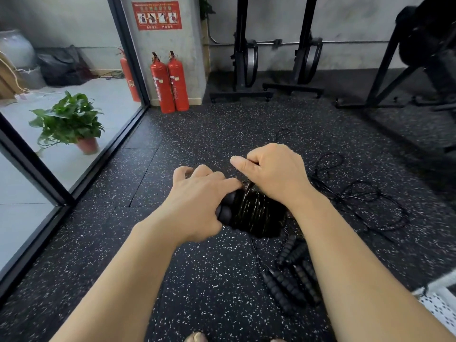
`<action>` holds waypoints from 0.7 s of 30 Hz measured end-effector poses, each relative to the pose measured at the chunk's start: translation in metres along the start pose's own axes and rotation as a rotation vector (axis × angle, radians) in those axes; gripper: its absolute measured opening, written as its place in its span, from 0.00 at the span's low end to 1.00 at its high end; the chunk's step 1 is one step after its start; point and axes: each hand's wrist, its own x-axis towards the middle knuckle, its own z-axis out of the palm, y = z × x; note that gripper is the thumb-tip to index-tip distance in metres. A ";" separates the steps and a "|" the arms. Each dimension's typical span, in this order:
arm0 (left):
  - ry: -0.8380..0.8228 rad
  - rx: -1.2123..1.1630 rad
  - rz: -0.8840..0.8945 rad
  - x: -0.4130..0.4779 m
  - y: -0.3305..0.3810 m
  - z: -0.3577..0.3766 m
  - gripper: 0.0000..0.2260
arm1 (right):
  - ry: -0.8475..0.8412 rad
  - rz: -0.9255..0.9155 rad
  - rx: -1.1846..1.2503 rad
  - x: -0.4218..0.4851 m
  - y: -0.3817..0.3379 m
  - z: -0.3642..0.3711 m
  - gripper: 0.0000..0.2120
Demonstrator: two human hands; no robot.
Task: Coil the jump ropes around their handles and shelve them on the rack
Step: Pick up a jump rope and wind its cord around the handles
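Observation:
My left hand [197, 201] grips a pair of black ribbed handles with thin black rope wound many times around them, the coiled jump rope [251, 213]. My right hand [274, 174] is at the bundle's far end, fingers curled, pinching the rope there. On the speckled floor lie more black ribbed handles [291, 275] to the lower right, and a tangle of loose black rope [357, 193] spreads out to the right. The rack is only partly seen, if at all, as a white perforated edge [436, 307] at the lower right.
Two red fire extinguishers [170, 82] stand by the pillar ahead, a third behind the glass wall [74, 149] on the left, with a potted plant [71, 124]. Black gym machine frames [266, 90] stand along the back wall and at the right.

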 end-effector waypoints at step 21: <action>0.092 -0.612 0.137 -0.006 0.002 -0.005 0.32 | -0.540 0.393 0.735 -0.005 0.009 -0.003 0.18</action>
